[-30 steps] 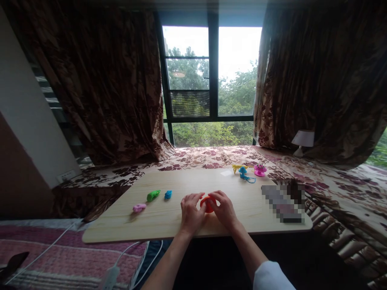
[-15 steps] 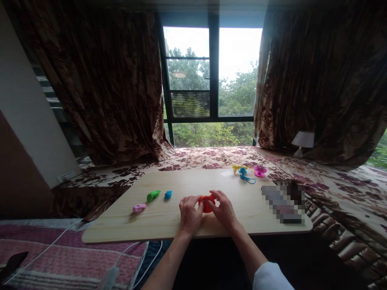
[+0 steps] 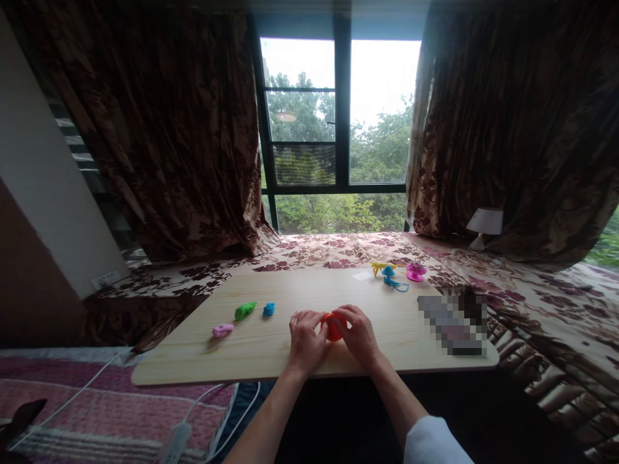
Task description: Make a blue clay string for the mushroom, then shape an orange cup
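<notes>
On the light wooden tabletop [image 3: 271, 351], my left hand [image 3: 305, 340] and my right hand [image 3: 358, 335] meet around a small orange lump [image 3: 333, 326], which looks like soft clay. Fingers of both hands curl against it from either side and hide most of it. To the left lie a green piece [image 3: 245, 310], a blue piece [image 3: 269, 309] and a pink piece [image 3: 222, 330], all apart from my hands.
At the table's far right lie yellow, blue and magenta small shapes [image 3: 396, 273]. A blurred dark object [image 3: 452, 320] sits at the right edge. A small white lamp [image 3: 484, 225] stands on the patterned cover behind. White cables and a power strip [image 3: 176, 441] lie lower left.
My fingers have shifted slightly on the orange lump, with both hands staying in place around it. The other pieces have not moved.
</notes>
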A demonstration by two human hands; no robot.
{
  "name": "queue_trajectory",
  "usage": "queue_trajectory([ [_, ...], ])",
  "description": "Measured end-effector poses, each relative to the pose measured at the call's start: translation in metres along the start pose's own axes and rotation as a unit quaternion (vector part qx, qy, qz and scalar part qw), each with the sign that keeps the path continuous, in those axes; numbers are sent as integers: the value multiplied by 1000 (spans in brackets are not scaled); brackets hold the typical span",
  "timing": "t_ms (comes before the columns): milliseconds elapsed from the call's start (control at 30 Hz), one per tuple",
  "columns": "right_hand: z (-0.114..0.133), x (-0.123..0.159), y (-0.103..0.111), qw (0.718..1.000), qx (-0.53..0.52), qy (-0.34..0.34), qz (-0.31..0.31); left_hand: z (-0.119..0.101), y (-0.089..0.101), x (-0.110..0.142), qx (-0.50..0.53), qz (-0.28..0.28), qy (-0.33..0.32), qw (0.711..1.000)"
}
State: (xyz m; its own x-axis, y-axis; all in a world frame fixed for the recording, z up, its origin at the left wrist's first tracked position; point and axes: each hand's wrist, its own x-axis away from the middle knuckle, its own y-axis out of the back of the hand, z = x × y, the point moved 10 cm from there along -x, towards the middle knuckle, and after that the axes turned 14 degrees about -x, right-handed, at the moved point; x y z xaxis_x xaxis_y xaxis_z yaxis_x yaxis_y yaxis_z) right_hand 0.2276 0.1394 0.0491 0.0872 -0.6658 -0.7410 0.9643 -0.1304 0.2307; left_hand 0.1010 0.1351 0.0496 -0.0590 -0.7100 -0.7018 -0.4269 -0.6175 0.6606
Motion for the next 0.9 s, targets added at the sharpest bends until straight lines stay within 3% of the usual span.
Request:
queue_trajectory([
  [667, -4, 0, -3, 1000, -23, -5, 11, 2, 2, 0, -4, 3, 6, 1000],
  [900, -7, -2, -1, 1000, -22, -9, -11, 11, 0, 0, -9, -10, 33, 999],
])
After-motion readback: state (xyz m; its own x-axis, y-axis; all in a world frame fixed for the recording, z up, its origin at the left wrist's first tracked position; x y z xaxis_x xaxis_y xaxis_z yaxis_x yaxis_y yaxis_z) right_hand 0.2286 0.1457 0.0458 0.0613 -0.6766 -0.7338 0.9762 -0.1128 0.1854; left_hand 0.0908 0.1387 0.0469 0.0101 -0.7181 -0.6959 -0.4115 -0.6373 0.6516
